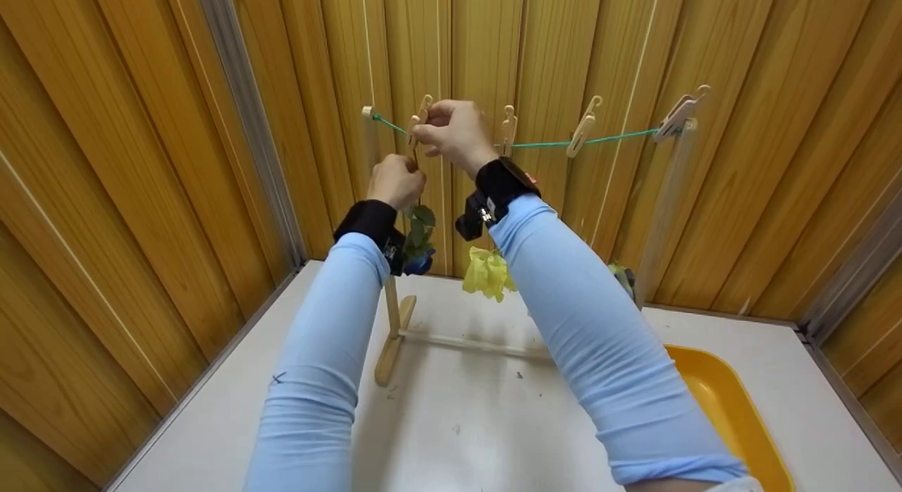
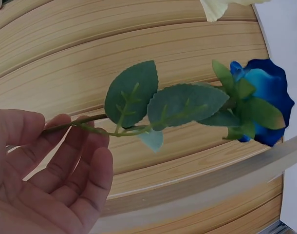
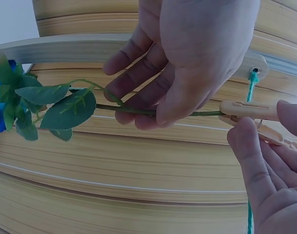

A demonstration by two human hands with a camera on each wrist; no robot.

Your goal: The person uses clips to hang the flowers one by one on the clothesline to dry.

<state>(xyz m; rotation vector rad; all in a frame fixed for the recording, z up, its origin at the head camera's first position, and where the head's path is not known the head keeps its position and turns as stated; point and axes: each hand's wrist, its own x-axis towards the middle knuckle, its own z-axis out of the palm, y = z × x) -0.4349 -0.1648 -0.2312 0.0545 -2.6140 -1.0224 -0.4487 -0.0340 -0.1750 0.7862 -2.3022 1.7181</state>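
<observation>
A blue artificial rose (image 2: pixel 268 97) hangs head down in the head view, its green leaves (image 2: pixel 187 102) above the bloom. My left hand (image 1: pixel 397 182) pinches its thin stem (image 3: pixel 207 113) between thumb and fingers. Just above, my right hand (image 1: pixel 459 134) grips a peach clothespin (image 3: pixel 248 109) on the green line (image 3: pixel 253 85). In the right wrist view the stem's end meets the clothespin's tip; how deep it sits inside cannot be told. Right of the hands, a yellow flower (image 1: pixel 487 273) hangs upside down, its upper part hidden behind the right arm.
Several more clothespins (image 1: pixel 582 129) sit along the line to the right. A wooden stand (image 1: pixel 394 337) holds the line above a white table (image 1: pixel 451 435). Another flower (image 1: pixel 623 277) shows partly behind the right sleeve. At the right lies a yellow tray (image 1: pixel 740 400); wood-patterned walls (image 1: pixel 141 196) surround the table.
</observation>
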